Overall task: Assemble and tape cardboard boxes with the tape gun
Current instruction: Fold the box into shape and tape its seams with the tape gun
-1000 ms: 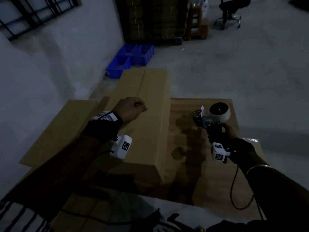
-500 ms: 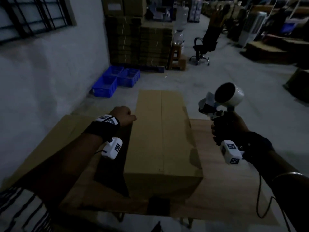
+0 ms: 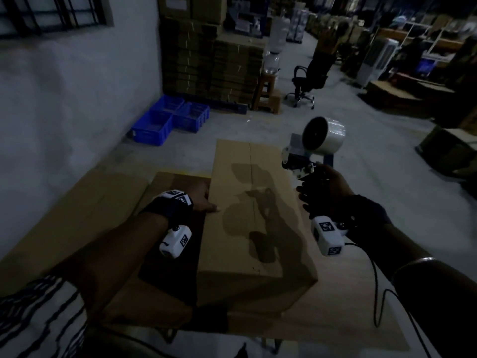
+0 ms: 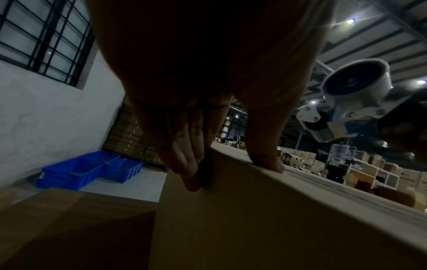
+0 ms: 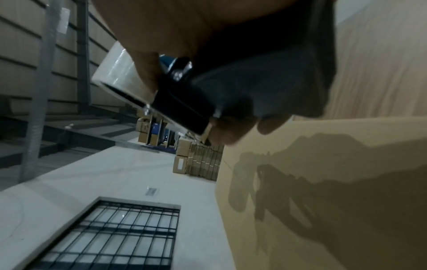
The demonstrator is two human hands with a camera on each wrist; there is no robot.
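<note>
A long closed cardboard box (image 3: 255, 208) lies lengthwise on the wooden table (image 3: 340, 319), its top seam untaped. My left hand (image 3: 206, 202) rests at the box's top left edge. In the left wrist view its straight fingers (image 4: 187, 164) lie flat on the side wall and its thumb (image 4: 265, 160) sits on the top edge. My right hand (image 3: 322, 187) grips the handle of the tape gun (image 3: 307, 153), held in the air over the box's far right edge, the white tape roll (image 3: 324, 135) uppermost. The right wrist view shows that hand's fingers (image 5: 231, 131) wrapped round the black handle (image 5: 184, 102).
Flattened cardboard (image 3: 77, 215) lies left of the table against the white wall. Blue crates (image 3: 170, 120) sit on the floor beyond. Stacked cartons (image 3: 206, 60), a stool (image 3: 268, 96) and an office chair (image 3: 307, 81) stand further back. A cable (image 3: 376, 293) hangs from my right wrist.
My right hand lifted the tape gun off the table and raised it beside the box. My left hand left the box top as a fist and now lies on the box's left edge.
</note>
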